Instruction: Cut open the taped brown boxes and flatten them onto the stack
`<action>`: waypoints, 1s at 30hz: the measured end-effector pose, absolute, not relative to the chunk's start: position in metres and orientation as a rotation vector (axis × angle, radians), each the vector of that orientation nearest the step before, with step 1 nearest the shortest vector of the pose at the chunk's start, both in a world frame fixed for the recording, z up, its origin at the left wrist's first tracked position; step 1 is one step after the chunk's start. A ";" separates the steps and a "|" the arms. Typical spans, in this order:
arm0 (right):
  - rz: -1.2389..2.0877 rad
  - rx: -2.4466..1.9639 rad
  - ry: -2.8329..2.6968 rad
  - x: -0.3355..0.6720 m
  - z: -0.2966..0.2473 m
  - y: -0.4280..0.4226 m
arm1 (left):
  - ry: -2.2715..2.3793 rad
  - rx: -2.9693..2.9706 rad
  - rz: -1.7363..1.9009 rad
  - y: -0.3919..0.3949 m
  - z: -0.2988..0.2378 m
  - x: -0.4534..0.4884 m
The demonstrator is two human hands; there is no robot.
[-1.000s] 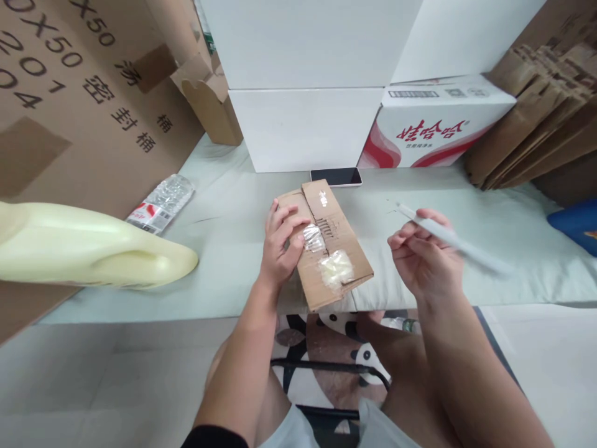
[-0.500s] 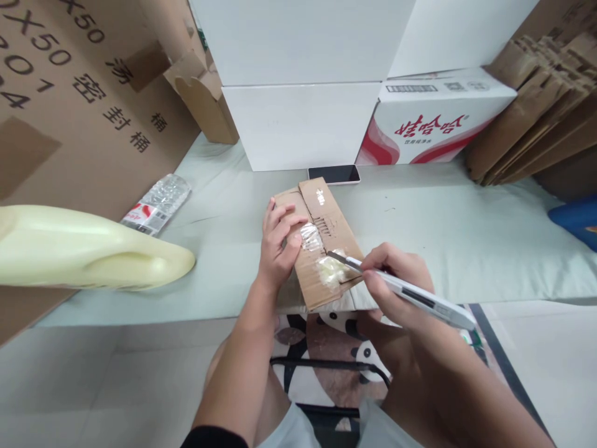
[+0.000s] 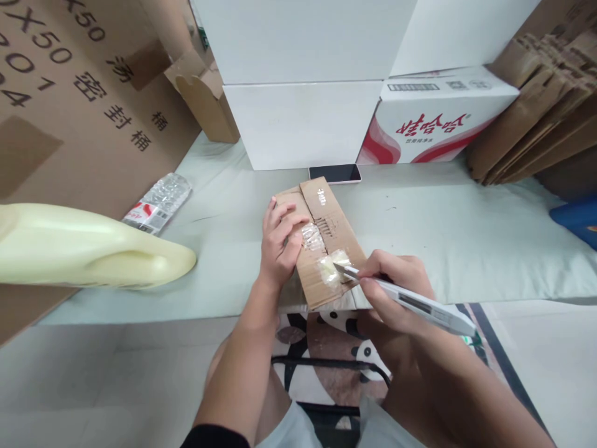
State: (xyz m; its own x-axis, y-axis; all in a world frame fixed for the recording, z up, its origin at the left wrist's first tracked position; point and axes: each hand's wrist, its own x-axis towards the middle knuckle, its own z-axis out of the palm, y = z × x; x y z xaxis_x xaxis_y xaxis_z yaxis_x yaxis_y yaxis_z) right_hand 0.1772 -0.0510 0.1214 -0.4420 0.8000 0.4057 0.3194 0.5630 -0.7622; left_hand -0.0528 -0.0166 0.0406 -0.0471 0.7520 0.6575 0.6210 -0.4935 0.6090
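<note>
A small brown cardboard box (image 3: 332, 219) with patches of clear tape lies on the pale green table (image 3: 433, 236) right in front of me. My left hand (image 3: 278, 239) presses on the box's left side, fingers curled over its top. My right hand (image 3: 390, 292) is closed round a white utility knife (image 3: 410, 302). The knife's blade tip rests on the crumpled tape patch (image 3: 332, 267) near the box's near end.
A phone (image 3: 334, 173) lies behind the box, against stacked white boxes (image 3: 303, 118). A red-and-white carton (image 3: 433, 121) and flattened cardboard (image 3: 536, 112) stand at the right. A crushed water bottle (image 3: 157, 202), a cream plastic jug (image 3: 88, 246) and a large brown carton (image 3: 69, 106) are at the left.
My right hand came down from the air at the right and brought the knife tip to the tape, then drew it a little toward me. My left hand stayed on the box.
</note>
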 end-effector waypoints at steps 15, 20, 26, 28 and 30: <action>0.211 -1.474 -1.881 0.219 0.022 0.014 | 1.500 1.898 1.638 -0.017 0.039 -0.062; 0.250 -1.582 -2.124 0.232 -0.013 0.028 | 1.545 1.609 1.673 -0.016 0.041 -0.077; 0.588 -1.138 -2.383 0.214 -0.005 0.016 | 1.484 0.982 1.773 -0.013 0.038 -0.086; 0.721 -1.036 -2.436 0.206 -0.001 0.011 | 1.501 0.843 1.699 -0.013 0.035 -0.083; 0.810 -0.981 -2.400 0.202 0.003 0.009 | 1.512 0.785 1.602 -0.011 0.032 -0.080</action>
